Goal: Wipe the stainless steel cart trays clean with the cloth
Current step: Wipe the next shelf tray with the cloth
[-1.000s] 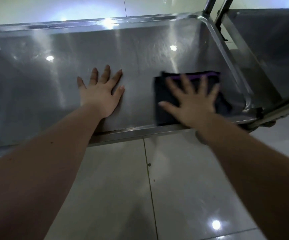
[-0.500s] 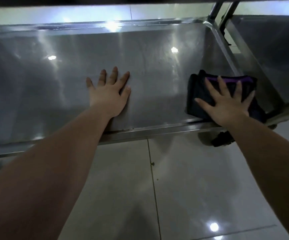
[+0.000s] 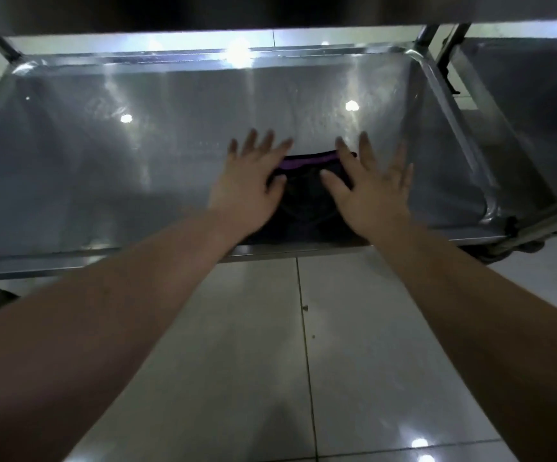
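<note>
**Both palms on the cloth, near edge of tray**

Head view: the left hand (image 3: 247, 185) and right hand (image 3: 370, 191) lie flat, fingers spread, pressing the cloth (image 3: 304, 198) against the tray (image 3: 103, 155) by its near edge. Risk: uneven pressure could bunch it, leaving streaks.

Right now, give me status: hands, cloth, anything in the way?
Left hand and right hand both open, flat on the dark cloth. Cloth at near-centre of the cart tray. Nothing else on the tray; upper shelf overhangs.
</note>
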